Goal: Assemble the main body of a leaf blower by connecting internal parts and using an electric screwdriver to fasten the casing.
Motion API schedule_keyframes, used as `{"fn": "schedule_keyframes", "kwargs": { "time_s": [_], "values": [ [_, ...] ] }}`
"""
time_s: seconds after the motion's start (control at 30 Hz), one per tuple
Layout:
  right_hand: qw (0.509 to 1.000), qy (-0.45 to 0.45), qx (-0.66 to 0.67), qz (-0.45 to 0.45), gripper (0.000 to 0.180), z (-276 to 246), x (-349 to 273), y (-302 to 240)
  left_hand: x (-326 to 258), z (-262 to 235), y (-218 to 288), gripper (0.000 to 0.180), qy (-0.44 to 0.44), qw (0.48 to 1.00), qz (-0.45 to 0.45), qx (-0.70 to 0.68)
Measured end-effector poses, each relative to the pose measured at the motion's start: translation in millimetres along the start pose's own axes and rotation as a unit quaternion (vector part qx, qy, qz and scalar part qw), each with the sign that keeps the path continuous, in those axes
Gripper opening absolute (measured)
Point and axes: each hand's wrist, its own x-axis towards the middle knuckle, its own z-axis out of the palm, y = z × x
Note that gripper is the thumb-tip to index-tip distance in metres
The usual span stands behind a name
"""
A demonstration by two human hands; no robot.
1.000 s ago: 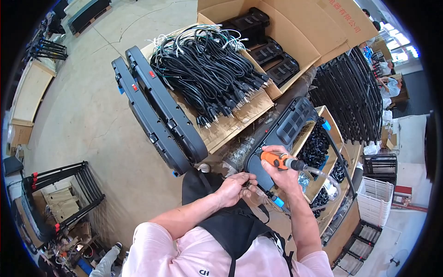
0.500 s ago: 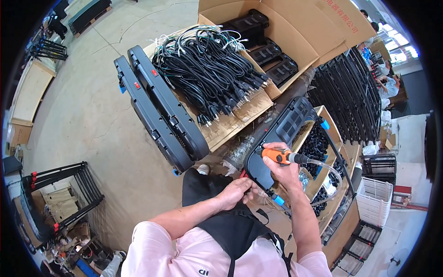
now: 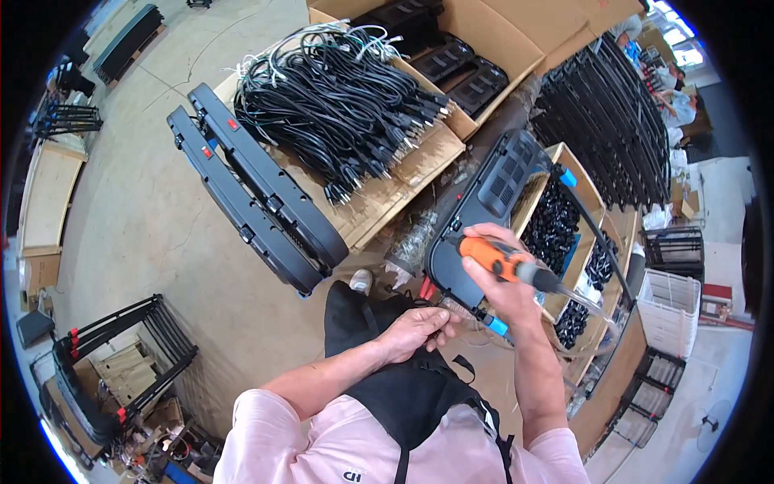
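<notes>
My right hand (image 3: 509, 292) is wrapped round an orange and black power screwdriver (image 3: 486, 256), with a clear hose running from its rear end. The tool is above the near end of a black plastic housing (image 3: 453, 270); its tip is hard to see. This housing has a vented raised section and joins a black tube frame with blue end pieces (image 3: 496, 324). Near the housing's close corner, my left hand (image 3: 415, 332) has its fingers pinched together. Whatever they hold, if anything, is too small to make out. Red handles (image 3: 427, 288) show just beyond that hand.
Bundled black power cords (image 3: 339, 105) lie on cardboard at centre left, beside two long black housings (image 3: 258, 194) with red switches. An open carton (image 3: 556, 28) holds black parts. Small black parts fill a wooden tray (image 3: 556, 226) on the right. Black frames (image 3: 605, 121) stand stacked behind.
The right hand and screwdriver have tilted and shifted slightly; the tool's rear is blurred by motion. My left hand stays pinched near the corner. The whole view has turned a little.
</notes>
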Motion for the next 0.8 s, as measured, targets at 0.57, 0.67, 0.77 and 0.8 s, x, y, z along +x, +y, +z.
{"fn": "schedule_keyframes", "kwargs": {
  "time_s": [0.57,0.67,0.77,0.8],
  "values": [
    [0.953,0.173,0.228,0.095,0.053,-43.7,-183.9,13.5,8.5,21.8,-27.0,0.034,0.092,0.989,-0.067,-0.099],
    [0.949,0.179,0.242,0.095,0.052,-46.2,-198.0,20.6,13.0,30.8,-32.6,0.036,0.109,0.986,-0.081,-0.094],
    [0.948,0.177,0.252,0.083,0.052,-47.6,-209.0,28.9,14.7,29.0,-43.3,0.037,0.113,0.985,-0.088,-0.099],
    [0.947,0.178,0.256,0.082,0.052,-46.9,-211.8,31.7,14.9,27.7,-46.5,0.038,0.101,0.985,-0.090,-0.105]
  ]
}}
